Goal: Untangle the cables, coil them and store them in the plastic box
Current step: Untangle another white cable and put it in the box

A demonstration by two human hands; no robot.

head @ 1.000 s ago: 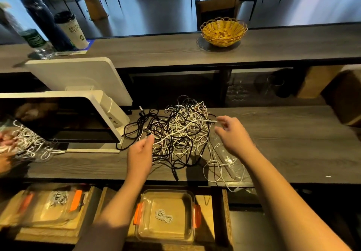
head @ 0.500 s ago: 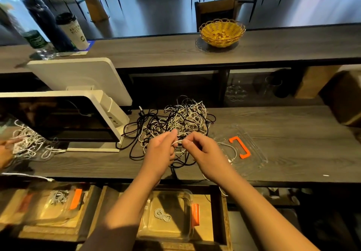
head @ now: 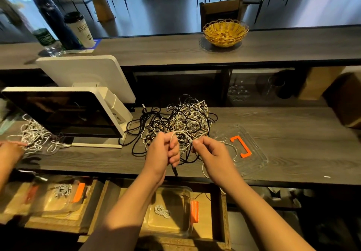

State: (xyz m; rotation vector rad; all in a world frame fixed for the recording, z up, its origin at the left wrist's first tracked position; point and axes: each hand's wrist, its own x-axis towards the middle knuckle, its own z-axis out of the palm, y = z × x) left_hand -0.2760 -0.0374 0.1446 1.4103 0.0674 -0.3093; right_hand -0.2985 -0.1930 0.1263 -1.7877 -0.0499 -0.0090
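A tangled heap of black and white cables (head: 181, 120) lies on the dark wooden counter (head: 293, 145). My left hand (head: 163, 153) is closed around a white cable looped over its fingers, just in front of the heap. My right hand (head: 212, 154) pinches the same white cable (head: 182, 132) a little to the right. The white cable runs on past my right wrist over the counter edge. A clear plastic box (head: 170, 209) with an orange clasp sits in an open drawer below, holding one coiled white cable (head: 162, 210). Its clear lid (head: 252, 153) with an orange clasp lies on the counter at right.
A white point-of-sale screen (head: 64, 114) stands left of the heap. Another person's hand (head: 8, 151) works a second pile of white cables (head: 34, 135) at far left, above another box (head: 60, 194). A yellow basket (head: 225, 32), cup (head: 80, 29) and bottles stand on the upper ledge.
My hands came together in front of the heap from its two sides. They now hold one white cable between them, with a loop raised over my left fingers.
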